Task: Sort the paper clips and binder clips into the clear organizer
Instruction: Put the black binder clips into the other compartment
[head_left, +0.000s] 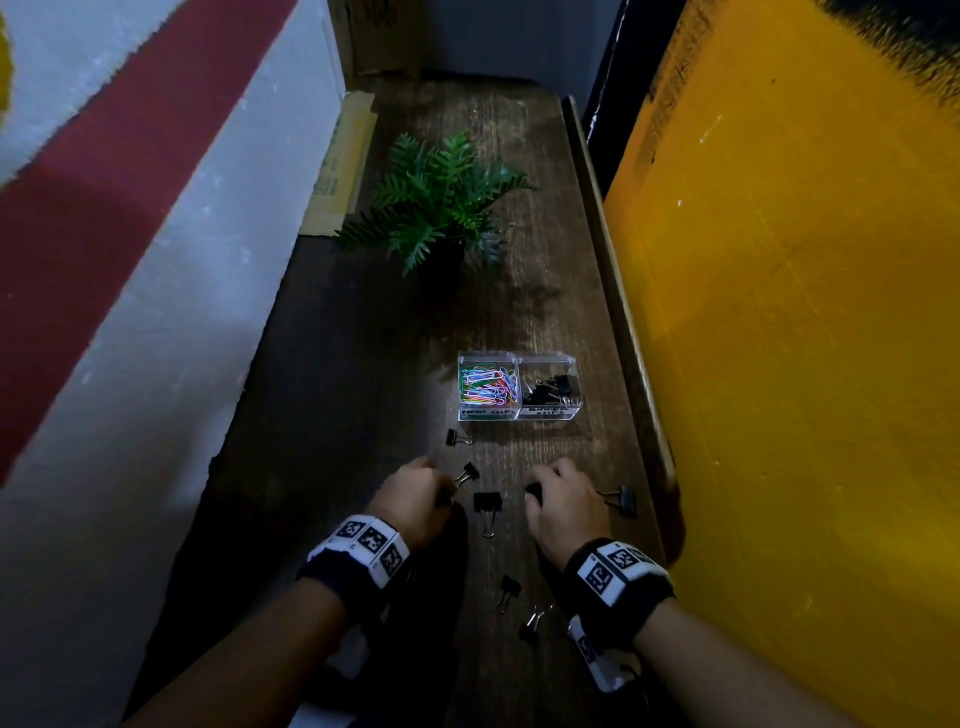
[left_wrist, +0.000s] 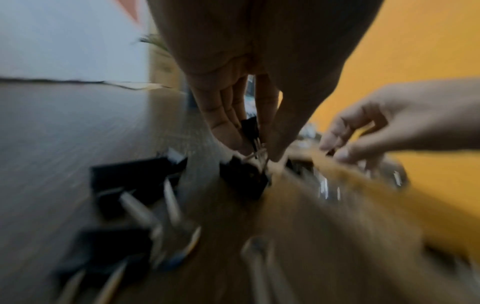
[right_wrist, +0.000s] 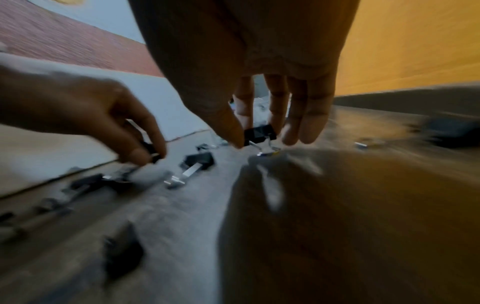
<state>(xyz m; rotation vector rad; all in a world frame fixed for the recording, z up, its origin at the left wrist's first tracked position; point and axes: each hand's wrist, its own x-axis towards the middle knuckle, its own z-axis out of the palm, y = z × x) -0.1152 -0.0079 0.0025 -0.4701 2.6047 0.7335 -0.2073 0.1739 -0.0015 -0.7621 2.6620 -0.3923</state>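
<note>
A clear two-part organizer (head_left: 519, 415) stands mid-table, with coloured paper clips (head_left: 488, 387) in its left part and black binder clips (head_left: 549, 389) in its right. My left hand (head_left: 415, 493) pinches a small black binder clip (left_wrist: 250, 131) by its wire handles, just above the wood. My right hand (head_left: 566, 499) pinches another black binder clip (right_wrist: 259, 133) between thumb and fingers, low over the table. Loose binder clips lie around the hands: one between them (head_left: 487, 506), one at the right (head_left: 623, 499), one ahead (head_left: 457, 438), two nearer me (head_left: 511, 590).
A green fern plant (head_left: 441, 202) stands beyond the organizer. A yellow wall (head_left: 779, 312) borders the narrow wooden table (head_left: 363, 364) on the right, and a white and red wall (head_left: 130, 234) on the left. Flat cardboard (head_left: 337, 166) leans at the far left.
</note>
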